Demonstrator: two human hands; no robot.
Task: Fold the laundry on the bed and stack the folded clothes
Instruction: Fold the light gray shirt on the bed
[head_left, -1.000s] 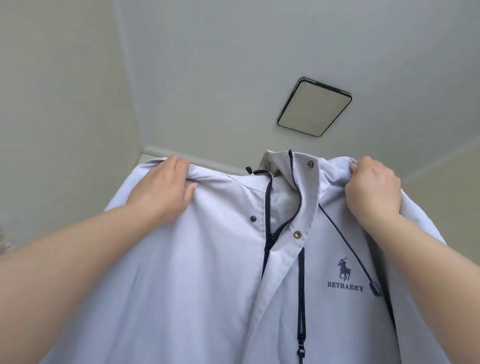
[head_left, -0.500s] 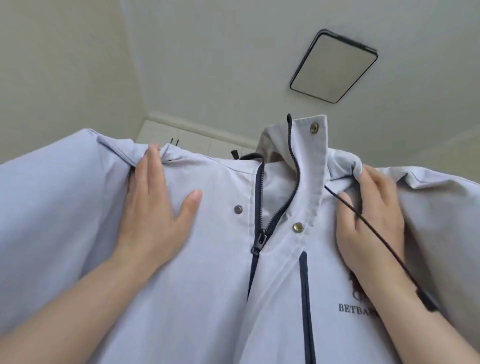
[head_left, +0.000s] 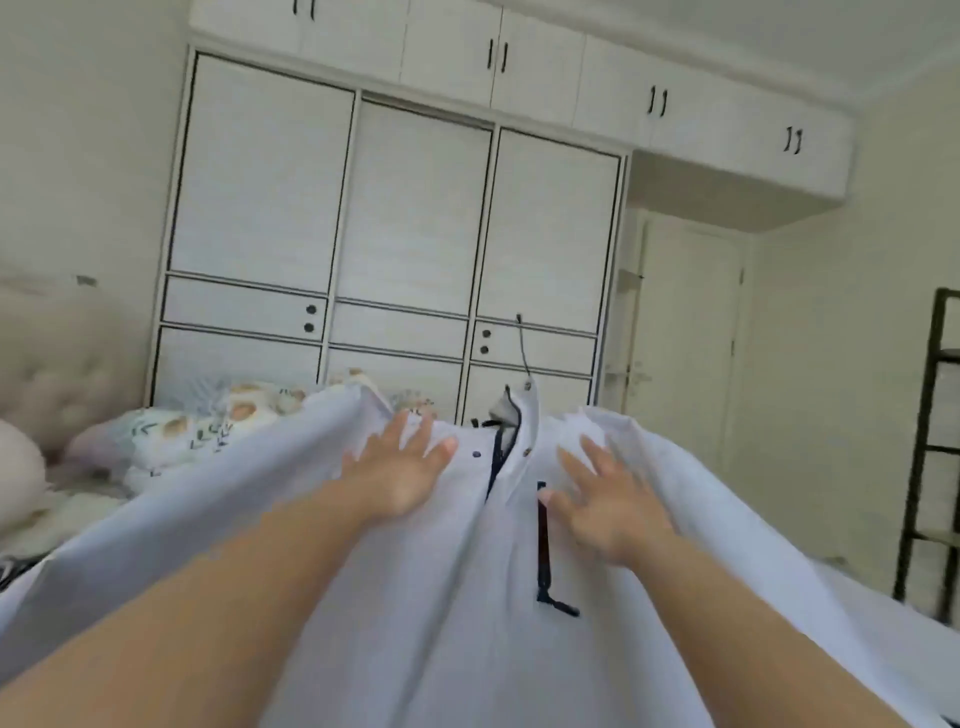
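Note:
A pale grey-blue jacket (head_left: 467, 597) with a dark zip and snap buttons spreads wide across the lower half of the head view, front side up, collar pointing away from me. My left hand (head_left: 402, 475) lies on its left chest with fingers straight and spread. My right hand (head_left: 605, 501) lies on the right chest the same way, beside the dark zip strip. Both sleeves fan out to the sides. The bed under the jacket is mostly hidden.
A floral quilt and pillows (head_left: 208, 426) lie at the left, beside a padded headboard (head_left: 57, 374). A white wardrobe (head_left: 395, 234) stands behind the bed, a door (head_left: 685, 343) to its right. A black metal shelf (head_left: 930, 447) stands at the right edge.
The jacket, held up by its shoulders towards the ceiling, has swung down and forward. Both hands have let go of the shoulders and now lie flat on the chest. My view dropped to the room.

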